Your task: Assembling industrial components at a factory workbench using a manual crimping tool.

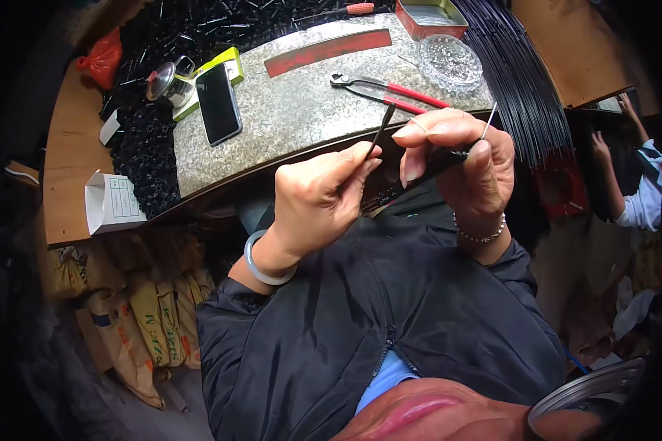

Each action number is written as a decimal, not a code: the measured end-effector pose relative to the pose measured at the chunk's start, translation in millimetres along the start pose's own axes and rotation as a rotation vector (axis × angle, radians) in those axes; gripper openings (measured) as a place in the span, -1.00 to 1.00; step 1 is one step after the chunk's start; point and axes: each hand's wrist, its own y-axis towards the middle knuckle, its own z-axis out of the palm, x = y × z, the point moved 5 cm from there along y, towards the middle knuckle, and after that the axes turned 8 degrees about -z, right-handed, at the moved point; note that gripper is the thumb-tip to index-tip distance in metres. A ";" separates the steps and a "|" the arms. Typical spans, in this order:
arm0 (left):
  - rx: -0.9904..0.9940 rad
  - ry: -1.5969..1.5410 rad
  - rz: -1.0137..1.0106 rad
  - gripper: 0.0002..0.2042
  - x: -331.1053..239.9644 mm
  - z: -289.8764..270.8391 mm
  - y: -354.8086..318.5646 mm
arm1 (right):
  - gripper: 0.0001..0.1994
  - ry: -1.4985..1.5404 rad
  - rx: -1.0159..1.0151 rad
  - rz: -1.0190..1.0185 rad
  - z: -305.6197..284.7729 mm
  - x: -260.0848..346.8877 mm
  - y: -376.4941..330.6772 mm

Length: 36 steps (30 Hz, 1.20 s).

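Note:
My left hand (312, 184), with a pale bangle at the wrist, is closed in a pinch on a thin black rod (383, 126) that points up and away. Close by on the right, my right hand (485, 158) has its fingers bent inward. A thin silvery pin (490, 119) sticks up between its thumb and forefinger. Under those fingers lies a dark piece (440, 159), partly hidden, its kind unclear. Both hands are raised over the near edge of the stone slab (279, 103). Beyond them rest red-handled end nippers (412, 91), jaws to the left.
On the slab are a phone (218, 106), a red strip (329, 51) and a glass dish (450, 65) of small bits. A tin (434, 31) stands behind. Long black rods (524, 81) lie at right; small black parts (148, 158), a lidded jug (171, 84) and white box (114, 200) at left.

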 end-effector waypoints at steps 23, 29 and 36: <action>-0.051 0.005 -0.019 -0.82 -3.5 -5.4 -3.5 | -0.54 -0.041 -0.044 0.052 11.3 -4.9 5.3; -0.051 -0.006 -0.046 -0.81 -1.3 -6.6 -4.6 | -0.55 -0.062 -0.038 0.050 10.3 -6.4 6.5; -0.058 -0.012 -0.042 -0.80 -1.4 -6.7 -4.2 | -0.55 -0.035 -0.050 0.043 13.4 -6.8 7.4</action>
